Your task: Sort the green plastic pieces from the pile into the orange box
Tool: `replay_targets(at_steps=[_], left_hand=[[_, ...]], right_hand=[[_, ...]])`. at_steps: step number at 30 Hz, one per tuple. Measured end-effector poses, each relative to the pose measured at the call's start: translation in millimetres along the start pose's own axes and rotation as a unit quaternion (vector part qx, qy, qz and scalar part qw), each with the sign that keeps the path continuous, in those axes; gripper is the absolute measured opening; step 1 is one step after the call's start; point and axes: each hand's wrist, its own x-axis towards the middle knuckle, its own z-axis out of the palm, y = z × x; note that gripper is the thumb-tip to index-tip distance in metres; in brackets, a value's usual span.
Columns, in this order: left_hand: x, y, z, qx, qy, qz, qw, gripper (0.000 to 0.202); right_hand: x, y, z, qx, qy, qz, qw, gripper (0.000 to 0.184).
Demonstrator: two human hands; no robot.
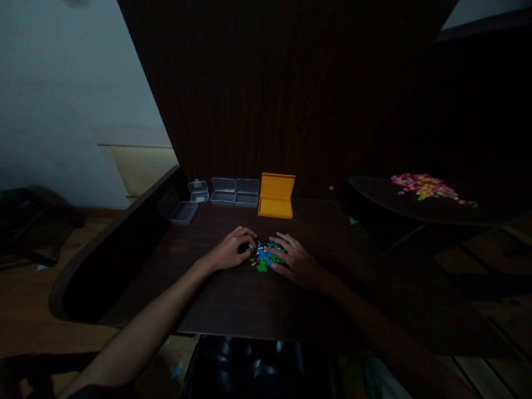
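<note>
A heap of small plastic pieces point(264, 256) in blue, green, white, yellow and dark red lies on the dark wooden desk point(233, 310). At the heap's left edge is my left hand point(233, 249), its thumb and index finger curled together in a pinch. Whatever sits between those fingertips is too small and dim to name. My right hand point(297, 260) rests over the right side of the heap with fingers spread, touching the pieces and covering part of them. A flat green piece point(261, 266) shows at the near side of the heap.
Behind the heap stand an open orange box point(276, 206) and clear lidded boxes point(235, 198), with another clear box point(183, 213) farther left. On a side shelf at right lies a pile of pink and yellow pieces point(428, 187). A raised wooden side point(120, 238) borders the desk's left.
</note>
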Motion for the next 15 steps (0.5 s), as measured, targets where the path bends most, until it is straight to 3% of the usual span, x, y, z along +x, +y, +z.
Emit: replay_targets(at_steps=[15], left_hand=[[-0.6, -3.4, 1.2, 0.027, 0.002, 0.016, 1.000, 0.016]], right_hand=[[-0.3, 1.2, -0.4, 0.014, 0.009, -0.007, 1.000, 0.044]])
